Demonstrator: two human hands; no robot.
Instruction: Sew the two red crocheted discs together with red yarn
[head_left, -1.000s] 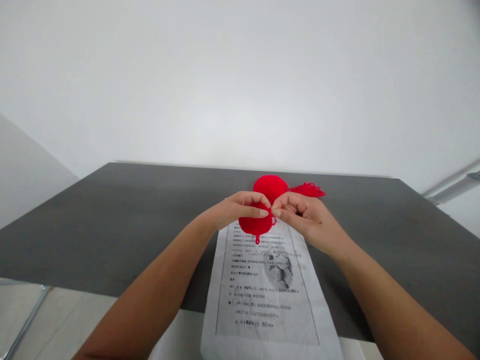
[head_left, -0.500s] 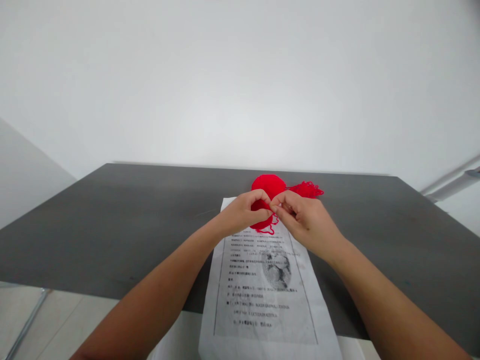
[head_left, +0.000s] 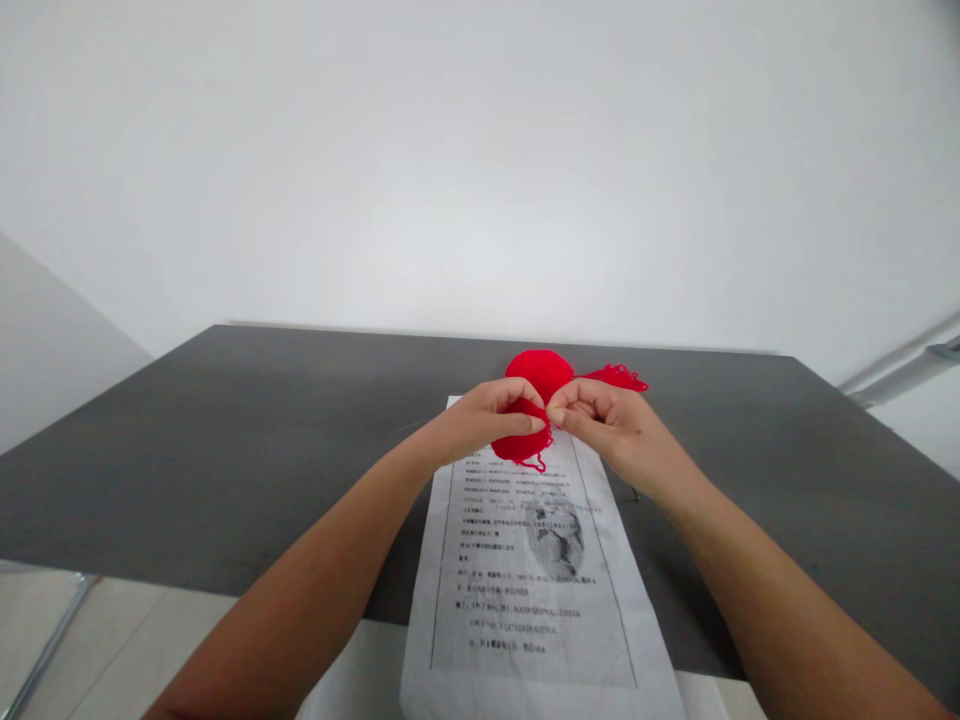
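Observation:
My left hand (head_left: 499,415) is closed, thumb and fingers curled round a small red yarn piece (head_left: 516,440) that looks crocheted. Loose red strands dangle from its lower edge. My right hand (head_left: 604,415) meets the left one fingertip to fingertip, pinching at the right edge of that same piece; whether a thin tool is also in its grip cannot be made out. Just behind both hands a red ball of yarn (head_left: 538,368) rests on the table. Below them lies a printed sheet (head_left: 517,600) with text and a dark oval picture.
A loose bundle of red yarn (head_left: 619,378) lies right of the ball on the dark grey table (head_left: 262,440). Under my right hand a short dark thin end (head_left: 636,493) shows beside the sheet. A white wall (head_left: 480,180) stands behind the table.
My hands have parted slightly at the fingertips, and more of the red piece shows in my left hand. The thin dark end has come into sight under my right hand.

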